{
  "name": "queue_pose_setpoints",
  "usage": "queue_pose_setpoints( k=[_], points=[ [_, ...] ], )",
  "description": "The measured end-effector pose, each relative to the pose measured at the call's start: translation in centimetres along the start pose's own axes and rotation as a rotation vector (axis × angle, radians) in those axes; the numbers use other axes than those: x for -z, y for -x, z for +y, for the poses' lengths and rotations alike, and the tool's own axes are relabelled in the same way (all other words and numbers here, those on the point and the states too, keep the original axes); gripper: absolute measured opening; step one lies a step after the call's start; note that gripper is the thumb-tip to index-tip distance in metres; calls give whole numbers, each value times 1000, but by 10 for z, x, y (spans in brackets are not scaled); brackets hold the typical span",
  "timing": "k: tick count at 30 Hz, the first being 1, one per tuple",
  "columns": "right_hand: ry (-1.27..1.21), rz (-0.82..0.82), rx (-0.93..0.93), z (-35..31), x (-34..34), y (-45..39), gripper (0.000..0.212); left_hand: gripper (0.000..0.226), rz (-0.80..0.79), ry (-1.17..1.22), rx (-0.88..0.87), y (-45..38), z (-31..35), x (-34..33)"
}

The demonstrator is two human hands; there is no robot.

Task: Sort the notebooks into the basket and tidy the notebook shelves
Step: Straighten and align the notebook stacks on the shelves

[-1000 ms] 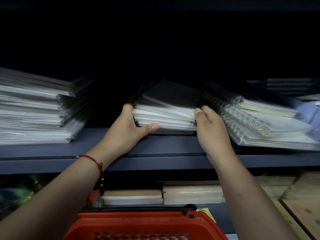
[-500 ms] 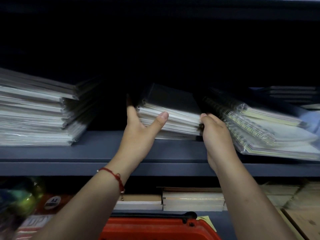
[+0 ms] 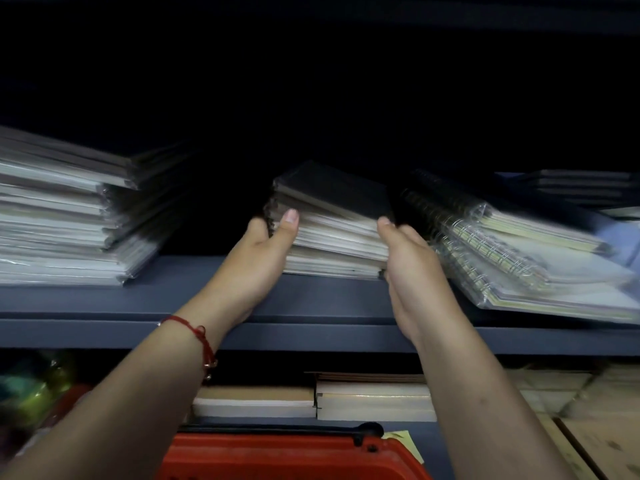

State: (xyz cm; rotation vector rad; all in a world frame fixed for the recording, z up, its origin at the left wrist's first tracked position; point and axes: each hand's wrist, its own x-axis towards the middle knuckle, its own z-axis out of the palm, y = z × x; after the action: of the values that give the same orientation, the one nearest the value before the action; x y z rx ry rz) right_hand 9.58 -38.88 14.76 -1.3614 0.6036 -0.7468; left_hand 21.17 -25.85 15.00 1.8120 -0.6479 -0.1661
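Now, hands: both are raised to the middle stack of notebooks [image 3: 332, 233] on the dark blue shelf [image 3: 194, 299].
Left hand [image 3: 258, 258]: palm against the stack's left end, thumb up along the front edge, the other fingers curled round the far side and mostly hidden; it grips the stack. A red string bracelet [image 3: 192, 329] circles this wrist.
Right hand [image 3: 412, 268]: fingers fairly straight and pressed flat on the stack's right end, fingertips reaching the black top cover.
Middle stack: wrapped, black-covered notebooks, tilted, the right side lower and the bottom resting on the shelf.
Spiral notebooks [image 3: 512, 258]: a slanted pile just beside the right hand, touching or nearly touching it; blur makes this hard to judge.
Left pile [image 3: 69, 216]: a tall stack of wrapped notebooks, well apart from the hands.
Lower shelf: flat stacks of pale notebooks [image 3: 374, 400] below the arms.
Basket [image 3: 291, 457]: red plastic, at the bottom edge between the forearms, its contents out of view.
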Motion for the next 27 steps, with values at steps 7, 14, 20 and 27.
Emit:
queue_pose_setpoints(
  k=[7, 14, 20, 27],
  points=[
    [-75, 150, 46, -3, 0, 4, 13, 88, -18, 105, -195, 13, -17, -7],
    [-57, 147, 51, -5, -1, 7, 16, 58, 17, -46, -275, 0, -17, 7],
    [21, 139, 131, 0, -2, 6, 14, 50, 52, -54, -252, -1, -18, 5],
    [151, -207, 158, 2, 18, 0, 27, 43, 30, -125, -224, 1, -16, 7]
  ],
)
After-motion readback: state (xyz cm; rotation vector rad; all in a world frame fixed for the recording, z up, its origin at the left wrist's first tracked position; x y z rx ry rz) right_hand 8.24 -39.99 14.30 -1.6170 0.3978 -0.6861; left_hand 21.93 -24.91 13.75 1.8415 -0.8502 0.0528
